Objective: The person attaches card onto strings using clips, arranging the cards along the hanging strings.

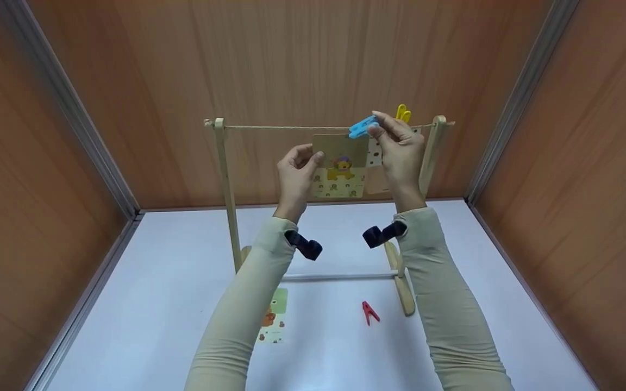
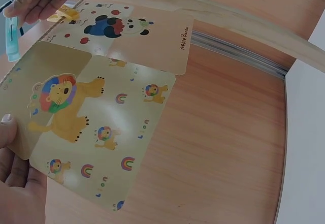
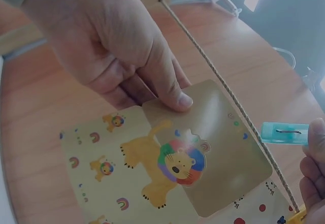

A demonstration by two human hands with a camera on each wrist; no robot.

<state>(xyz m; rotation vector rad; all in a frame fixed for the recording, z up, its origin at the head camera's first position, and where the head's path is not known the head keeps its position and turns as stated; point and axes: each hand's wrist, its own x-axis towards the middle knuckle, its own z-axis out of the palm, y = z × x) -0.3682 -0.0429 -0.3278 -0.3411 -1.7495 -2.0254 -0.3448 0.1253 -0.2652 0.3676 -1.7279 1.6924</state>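
Left hand (image 1: pixel 295 176) pinched the lion card (image 1: pixel 340 168), right hand (image 1: pixel 402 155) the blue peg (image 1: pixel 363 126). Card's top edge sat below the rope (image 1: pixel 286 127), so the peg could've missed it imo.

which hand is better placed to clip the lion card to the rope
Likely the right hand: it pinches the blue clothespin at the rope, near the top edge of the lion card. The left hand holds the card's side, so it seems better suited to steadying.
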